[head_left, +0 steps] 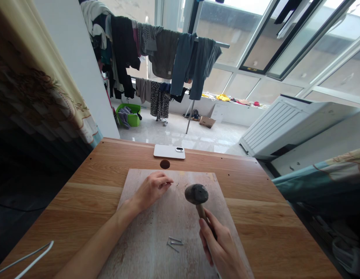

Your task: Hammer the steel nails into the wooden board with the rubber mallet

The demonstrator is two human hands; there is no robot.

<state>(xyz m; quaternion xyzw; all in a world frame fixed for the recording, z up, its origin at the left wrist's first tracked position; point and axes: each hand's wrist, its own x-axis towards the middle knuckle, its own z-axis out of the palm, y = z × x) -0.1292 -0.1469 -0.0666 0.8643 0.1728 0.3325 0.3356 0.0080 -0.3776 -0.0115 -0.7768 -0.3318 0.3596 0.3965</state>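
Note:
My right hand (219,242) is wrapped round the handle of a rubber mallet (196,193), whose dark rounded head is raised over the board. Near the far edge of the pale, worn wooden board (156,232), my left hand (155,188) is closed in a pinch. A thin dark nail tip shows at its fingertips; most of it is hidden. Just right of those fingers a small nail (177,185) stands in the board, and others are partly behind the mallet head. Several loose nails (176,243) lie on the board between my forearms.
Beneath the board is a wooden table (255,209) with a round hole (165,164). A white phone (169,152) lies at its far edge. A white cable or wire (37,257) is at the lower left. Beyond are a clothes rack (211,42) and a green basket (135,121).

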